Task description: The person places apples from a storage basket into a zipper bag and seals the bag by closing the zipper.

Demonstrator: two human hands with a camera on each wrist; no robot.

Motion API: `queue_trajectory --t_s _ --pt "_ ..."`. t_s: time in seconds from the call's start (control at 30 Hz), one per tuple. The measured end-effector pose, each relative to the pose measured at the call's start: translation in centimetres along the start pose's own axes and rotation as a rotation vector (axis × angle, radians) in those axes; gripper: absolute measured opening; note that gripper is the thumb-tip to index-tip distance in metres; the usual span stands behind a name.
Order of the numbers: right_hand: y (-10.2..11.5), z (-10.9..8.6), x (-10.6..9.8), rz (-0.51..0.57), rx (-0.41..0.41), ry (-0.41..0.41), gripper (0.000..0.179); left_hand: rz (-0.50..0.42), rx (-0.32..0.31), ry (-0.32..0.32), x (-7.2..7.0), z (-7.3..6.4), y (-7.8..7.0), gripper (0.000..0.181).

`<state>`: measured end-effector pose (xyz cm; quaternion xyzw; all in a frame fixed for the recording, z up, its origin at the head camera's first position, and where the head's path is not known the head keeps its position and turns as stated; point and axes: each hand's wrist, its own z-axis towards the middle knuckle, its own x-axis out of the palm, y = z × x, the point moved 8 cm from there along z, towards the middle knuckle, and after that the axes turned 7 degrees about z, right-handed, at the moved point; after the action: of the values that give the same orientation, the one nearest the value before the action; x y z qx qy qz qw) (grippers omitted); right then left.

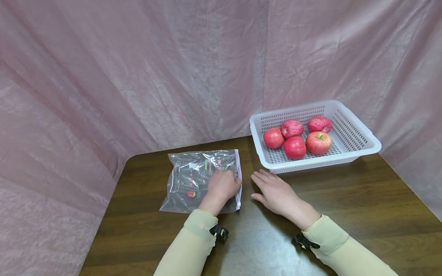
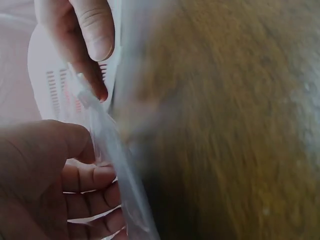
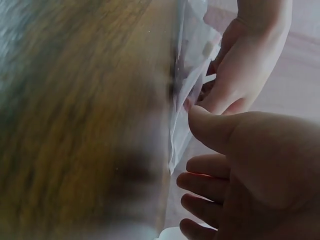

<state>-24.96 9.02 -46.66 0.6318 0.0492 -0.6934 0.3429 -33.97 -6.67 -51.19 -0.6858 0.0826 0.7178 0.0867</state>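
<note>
A clear plastic zip bag, printed with a strawberry, lies flat on the table with its pale lilac zip edge facing right. My left hand is over the bag by that edge, and in the left wrist view its thumb and curled fingers pinch the bag just behind the zip strip. A small slider sits at the near end of the strip. To the right of the bag, my right hand is low over the table with its fingers extended, holding nothing.
Behind my right hand stands a white slotted plastic basket with several red apples in it. The brown wooden table meets a pink curtain at its back and left edges.
</note>
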Motion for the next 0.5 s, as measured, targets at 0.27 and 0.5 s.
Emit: queue_trajectory --t_s 0.27,0.5 --pt "0.3 0.9 -0.4 0.033 0.004 -0.047 0.049 -0.173 -0.005 0.011 0.6 0.1 2.0 0.030" --pt "0.9 1.8 -0.4 0.125 0.005 -0.109 0.037 -0.316 -0.022 -0.016 1.1 -0.7 3.4 0.025"
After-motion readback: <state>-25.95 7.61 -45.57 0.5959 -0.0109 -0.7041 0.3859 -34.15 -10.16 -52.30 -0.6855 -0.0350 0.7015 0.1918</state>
